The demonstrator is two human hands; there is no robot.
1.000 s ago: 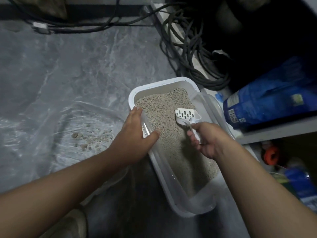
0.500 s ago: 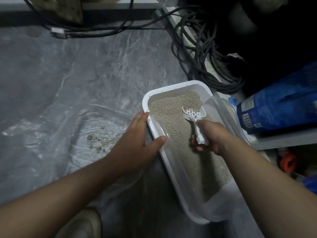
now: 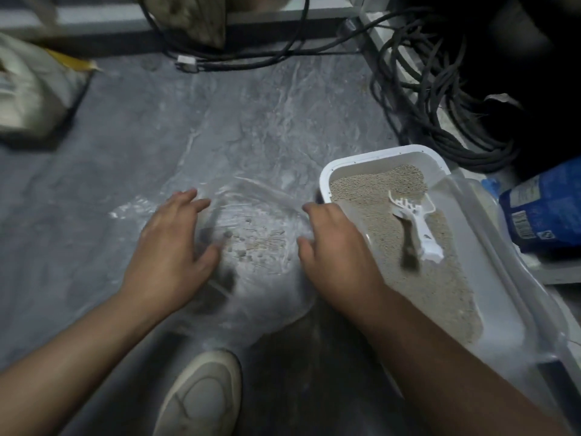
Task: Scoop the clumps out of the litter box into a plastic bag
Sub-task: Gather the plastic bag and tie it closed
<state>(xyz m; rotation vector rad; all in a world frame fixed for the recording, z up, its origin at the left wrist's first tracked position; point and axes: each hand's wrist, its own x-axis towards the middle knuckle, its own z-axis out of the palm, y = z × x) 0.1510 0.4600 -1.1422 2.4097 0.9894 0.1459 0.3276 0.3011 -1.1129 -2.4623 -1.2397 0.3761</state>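
Though beside litter box point(image 3: 374, 154), cables point(image 3: 440, 121).

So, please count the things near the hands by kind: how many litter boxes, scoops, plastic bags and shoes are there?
Litter box: 1
Scoop, lying on the litter: 1
Clear plastic bag, holding clumps: 1
Shoe: 1
Total: 4

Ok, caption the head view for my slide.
Scoop lies in the litter box; both hands reach over the plastic bag holding clumps.
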